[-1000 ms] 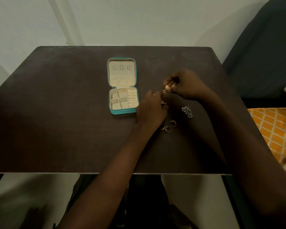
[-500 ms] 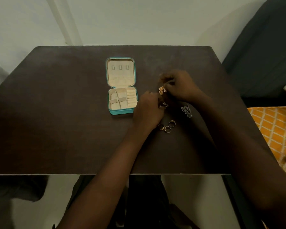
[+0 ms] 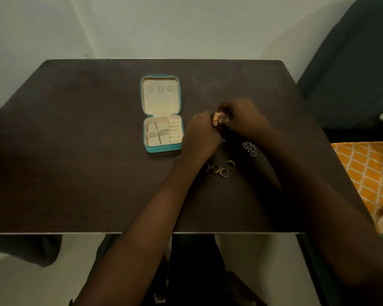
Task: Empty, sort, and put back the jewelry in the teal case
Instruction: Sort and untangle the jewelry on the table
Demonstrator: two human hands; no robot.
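The teal case [image 3: 163, 148] lies open on the dark table [image 3: 75, 151], its cream compartments empty. Just right of it my left hand [image 3: 200, 135] and my right hand [image 3: 244, 120] meet over a gold ornate piece [image 3: 217, 118], both pinching it with curled fingers. Several gold rings [image 3: 221, 168] lie on the table below my left hand. A silver stone-set piece [image 3: 249, 147] lies under my right wrist. A small dark piece [image 3: 222, 141] peeks out beside my left hand.
The table's near edge [image 3: 142, 233] runs across the lower view. An orange patterned cloth [image 3: 367, 173] lies off the table's right side, with dark upholstery [image 3: 352, 74] behind it. A pale wall stands behind the table.
Both hands have closed in on the gold piece and my left hand has moved up off the rings, showing more of them. The case has not moved.
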